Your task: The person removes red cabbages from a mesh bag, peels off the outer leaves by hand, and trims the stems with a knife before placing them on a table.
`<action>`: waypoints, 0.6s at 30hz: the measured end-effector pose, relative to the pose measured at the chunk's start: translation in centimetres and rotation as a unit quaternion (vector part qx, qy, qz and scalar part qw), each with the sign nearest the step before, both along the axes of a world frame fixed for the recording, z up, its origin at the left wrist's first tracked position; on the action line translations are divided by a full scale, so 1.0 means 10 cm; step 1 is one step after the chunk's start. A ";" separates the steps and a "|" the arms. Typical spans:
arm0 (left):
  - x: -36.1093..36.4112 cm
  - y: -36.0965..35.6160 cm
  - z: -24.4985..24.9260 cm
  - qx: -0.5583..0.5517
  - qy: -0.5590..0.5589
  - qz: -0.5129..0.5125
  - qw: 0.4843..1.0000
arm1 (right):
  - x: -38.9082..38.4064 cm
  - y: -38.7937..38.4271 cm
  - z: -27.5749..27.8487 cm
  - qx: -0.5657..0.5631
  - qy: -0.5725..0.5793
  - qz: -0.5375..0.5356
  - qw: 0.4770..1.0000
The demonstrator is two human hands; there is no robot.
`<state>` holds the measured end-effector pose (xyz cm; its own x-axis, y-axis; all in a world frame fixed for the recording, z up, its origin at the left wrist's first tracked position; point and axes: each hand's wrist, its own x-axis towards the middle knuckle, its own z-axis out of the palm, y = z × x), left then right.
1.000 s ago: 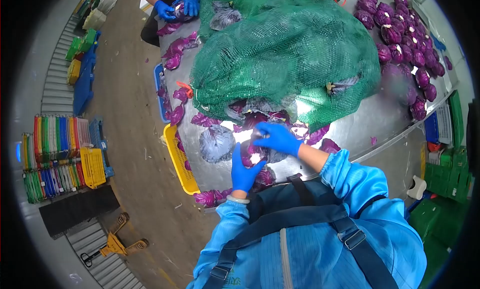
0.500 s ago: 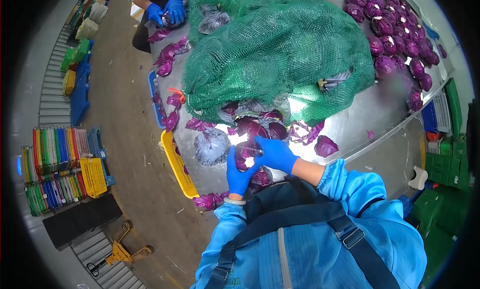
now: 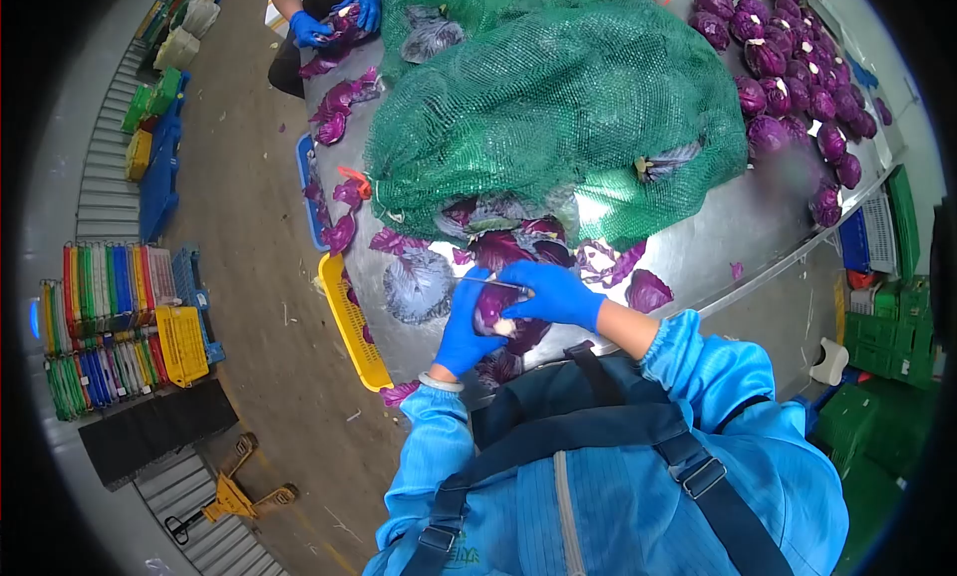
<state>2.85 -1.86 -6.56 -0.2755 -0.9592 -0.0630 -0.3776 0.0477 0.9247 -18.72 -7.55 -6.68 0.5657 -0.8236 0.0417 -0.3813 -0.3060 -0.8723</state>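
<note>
At the near edge of the bare stainless-steel table (image 3: 738, 232), a person in a blue coat holds a small, round purple cabbage head (image 3: 495, 307) just above the surface.

Left hand (image 3: 462, 325), blue-gloved: the fingers wrap the head's left side from below and are closed firmly on it.

Right hand (image 3: 554, 293), blue-gloved: the fingers curl down over the top of the head. A thin pale sliver (image 3: 490, 282) projects leftward from the fingertips. It may be a blade, but it is too small to tell.

Just beyond, a large green mesh sack (image 3: 558, 108) bulges with more heads. Loose purple leaves (image 3: 648, 290) lie to the right. A yellow plastic crate (image 3: 351, 322) hangs at the table's left edge.

Hazards:
- If the sliver is a blade, it points toward the left thumb. A slip on the smooth leaf could cut the glove.
- The head is close to the table edge. A loosened grip could drop it to the floor.
</note>
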 end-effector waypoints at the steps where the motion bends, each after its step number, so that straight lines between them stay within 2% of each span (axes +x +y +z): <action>1: 0.01 0.01 -0.03 -0.011 0.033 0.044 0.998 | 0.01 0.00 0.01 0.059 0.009 -0.035 0.998; 2: -0.02 0.01 0.09 -0.085 -0.008 0.101 0.991 | 0.01 -0.01 0.02 0.117 0.018 -0.068 0.991; 3: -0.02 0.12 -0.07 -0.035 0.013 0.202 0.979 | 0.01 -0.04 0.03 0.175 0.028 -0.100 0.979; 4: -0.08 0.16 -0.05 -0.014 -0.044 0.213 0.976 | 0.03 -0.06 0.10 0.143 0.085 -0.085 0.982; 5: -0.17 0.21 0.00 0.009 -0.101 0.222 0.970 | 0.05 0.00 0.03 0.155 0.059 -0.097 0.981; 6: -0.29 0.21 0.05 -0.033 -0.154 0.209 0.965 | 0.08 0.09 -0.08 0.167 0.033 -0.110 0.979; 7: -0.34 0.20 0.09 -0.018 -0.143 0.223 0.964 | 0.10 0.12 -0.09 0.178 0.007 -0.123 0.976; 8: -0.30 0.17 0.00 0.004 -0.098 0.222 0.970 | 0.08 0.11 -0.11 0.238 0.033 -0.098 0.966; 9: -0.25 0.14 -0.10 0.025 -0.051 0.220 0.974 | 0.05 0.11 -0.12 0.148 0.025 -0.117 0.982; 11: -0.12 0.03 0.09 0.059 -0.042 0.160 0.985 | 0.00 0.12 0.06 -0.030 0.007 -0.148 0.989; 12: -0.08 0.01 0.18 0.076 -0.038 0.129 0.988 | -0.06 0.12 0.22 -0.078 0.042 -0.104 0.991; 15: -0.09 -0.03 0.23 0.112 -0.076 0.137 0.981 | -0.12 0.22 0.28 -0.076 0.099 -0.064 0.990; 18: -0.26 -0.11 0.24 0.082 -0.110 0.175 0.975 | -0.17 0.24 0.37 -0.065 0.146 -0.039 0.986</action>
